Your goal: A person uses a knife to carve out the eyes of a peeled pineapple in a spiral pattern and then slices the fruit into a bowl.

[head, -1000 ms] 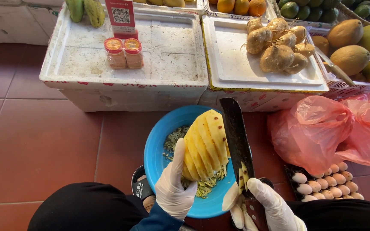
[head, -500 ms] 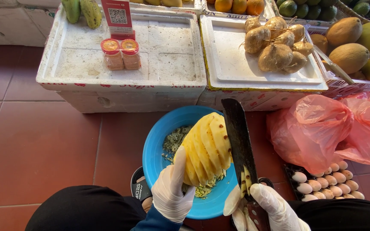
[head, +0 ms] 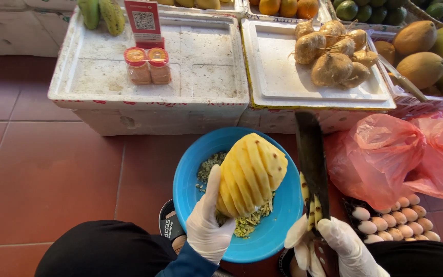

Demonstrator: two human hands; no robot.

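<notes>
A peeled yellow pineapple (head: 251, 172) with spiral grooves leans over a blue bowl (head: 278, 225) that holds green peel scraps. My left hand (head: 208, 220), in a white glove, grips the pineapple's lower end. My right hand (head: 337, 249), also gloved, holds a large dark knife (head: 311, 159) by its handle, blade pointing away from me, just right of the pineapple and apart from it. Yellow strips of pineapple cling to the blade near my fingers.
Two white foam boxes (head: 103, 92) stand ahead; the left one carries two small orange-lidded jars (head: 148, 65) and a sign, the right one a bunch of brown tubers (head: 334, 51). Mangoes (head: 421, 48) lie at the far right. A pink plastic bag (head: 396, 154) and an egg tray (head: 393, 215) sit right of the bowl.
The pineapple has tilted and turned a little to the right in my left hand. The knife stays beside it in nearly the same place.
</notes>
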